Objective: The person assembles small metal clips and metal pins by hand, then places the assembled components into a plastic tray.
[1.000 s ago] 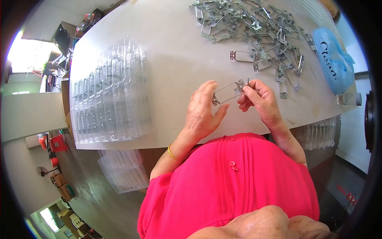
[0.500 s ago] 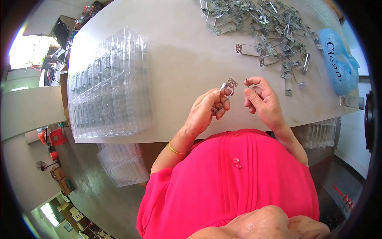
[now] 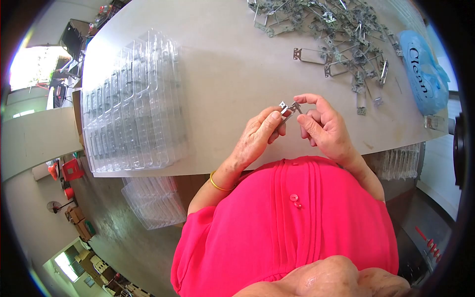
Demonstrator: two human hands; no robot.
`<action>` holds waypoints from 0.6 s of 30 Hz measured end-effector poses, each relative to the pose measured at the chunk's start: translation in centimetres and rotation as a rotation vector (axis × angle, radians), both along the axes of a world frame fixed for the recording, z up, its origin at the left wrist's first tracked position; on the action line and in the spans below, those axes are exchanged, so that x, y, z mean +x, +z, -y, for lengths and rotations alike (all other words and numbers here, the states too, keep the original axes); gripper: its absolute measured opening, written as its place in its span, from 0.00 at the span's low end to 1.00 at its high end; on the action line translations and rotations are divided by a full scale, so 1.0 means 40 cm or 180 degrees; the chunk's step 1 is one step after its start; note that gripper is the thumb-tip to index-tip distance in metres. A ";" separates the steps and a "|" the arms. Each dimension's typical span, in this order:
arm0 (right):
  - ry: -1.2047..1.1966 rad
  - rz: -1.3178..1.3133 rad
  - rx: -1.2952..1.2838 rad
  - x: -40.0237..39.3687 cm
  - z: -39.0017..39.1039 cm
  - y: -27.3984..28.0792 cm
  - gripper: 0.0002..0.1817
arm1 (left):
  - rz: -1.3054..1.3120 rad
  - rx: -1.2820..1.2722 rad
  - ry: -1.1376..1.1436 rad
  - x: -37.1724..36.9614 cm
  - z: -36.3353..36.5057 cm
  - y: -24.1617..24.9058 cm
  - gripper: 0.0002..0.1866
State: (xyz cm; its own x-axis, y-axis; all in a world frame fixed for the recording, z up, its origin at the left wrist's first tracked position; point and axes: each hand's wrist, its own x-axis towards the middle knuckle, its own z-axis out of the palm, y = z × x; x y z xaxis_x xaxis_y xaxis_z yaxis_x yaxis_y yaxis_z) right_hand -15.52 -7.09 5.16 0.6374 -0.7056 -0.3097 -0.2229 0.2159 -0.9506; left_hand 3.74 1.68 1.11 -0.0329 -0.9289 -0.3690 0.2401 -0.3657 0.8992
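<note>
I hold a small metal frame [image 3: 286, 110] in my left hand [image 3: 257, 136], just above the near part of the grey table [image 3: 222, 74]. My left fingers are curled around it, and the thumb presses on its side, so only the upper end with the small tabs shows. My right hand [image 3: 321, 126] is just beside it. The thumb and the first finger of this hand are pinched together at the top end of the frame; the other fingers are bent loosely into the palm. I cannot tell if a small piece is between these two fingertips, it is too small to see.

On the far right part of the table lies a heap of metal frames [image 3: 336, 29]. A blue plastic bag [image 3: 424, 74] with the word "Clean" is at the right edge. On my left lies a stack of clear plastic trays [image 3: 131, 106].
</note>
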 end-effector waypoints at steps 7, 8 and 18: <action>0.0108 0.0034 0.0390 -0.010 0.014 -0.004 0.19 | 0.0778 -0.0340 -0.0009 0.002 -0.003 -0.006 0.24; 0.0152 0.0071 0.0515 -0.012 0.016 -0.004 0.20 | 0.0977 -0.0440 -0.0046 0.004 -0.003 -0.004 0.24; 0.0152 0.0309 0.0863 -0.021 0.029 -0.024 0.20 | 0.1324 -0.0864 -0.0262 -0.007 -0.006 0.004 0.20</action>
State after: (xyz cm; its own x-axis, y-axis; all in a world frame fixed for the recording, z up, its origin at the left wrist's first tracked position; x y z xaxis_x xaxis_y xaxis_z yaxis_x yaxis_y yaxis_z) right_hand -16.35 -8.26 4.19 0.7038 -0.5738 -0.4189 -0.1499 0.4564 -0.8770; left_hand 3.45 1.92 1.25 -0.0117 -0.9937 -0.1117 -0.1786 -0.1079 0.9780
